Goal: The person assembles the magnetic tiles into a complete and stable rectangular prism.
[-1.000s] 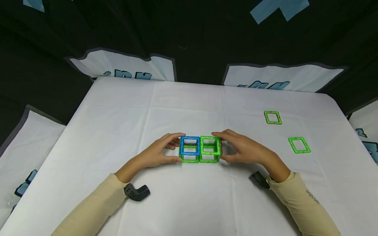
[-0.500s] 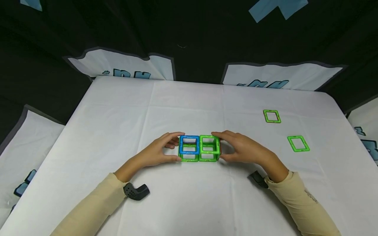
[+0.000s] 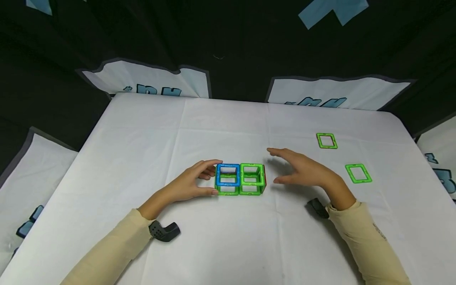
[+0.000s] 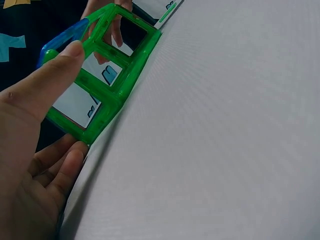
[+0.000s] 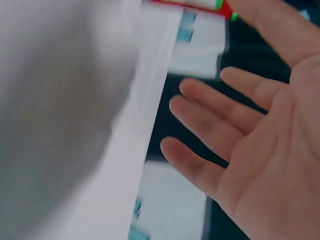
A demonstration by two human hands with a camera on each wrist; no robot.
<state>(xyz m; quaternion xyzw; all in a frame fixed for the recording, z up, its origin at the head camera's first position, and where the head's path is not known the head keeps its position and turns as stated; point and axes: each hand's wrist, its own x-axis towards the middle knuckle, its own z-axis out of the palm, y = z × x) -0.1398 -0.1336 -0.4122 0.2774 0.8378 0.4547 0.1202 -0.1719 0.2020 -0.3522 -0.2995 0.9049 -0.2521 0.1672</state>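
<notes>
A two-cube structure of magnetic frame tiles (image 3: 240,180) stands at the middle of the white table (image 3: 228,126). Its left cube has a blue top, its right cube a green top, and a red tile closes the right end. My left hand (image 3: 204,178) grips the left end, thumb on the near side and fingers on the far side. In the left wrist view my thumb (image 4: 50,80) presses the green side frames (image 4: 107,85) below the blue tile (image 4: 62,37). My right hand (image 3: 292,168) hovers just right of the structure, fingers spread, holding nothing; the right wrist view shows its bare palm (image 5: 260,145), blurred.
Two loose green frame tiles lie flat at the right: one (image 3: 326,141) farther back, one (image 3: 358,173) nearer the right edge. Black wrist-camera mounts show at my left (image 3: 164,231) and right (image 3: 317,208) wrists. Black cloth surrounds the table.
My right hand has let go of the right end of the structure and moved up and to the right, fingers spread. My left hand and the structure have stayed put.
</notes>
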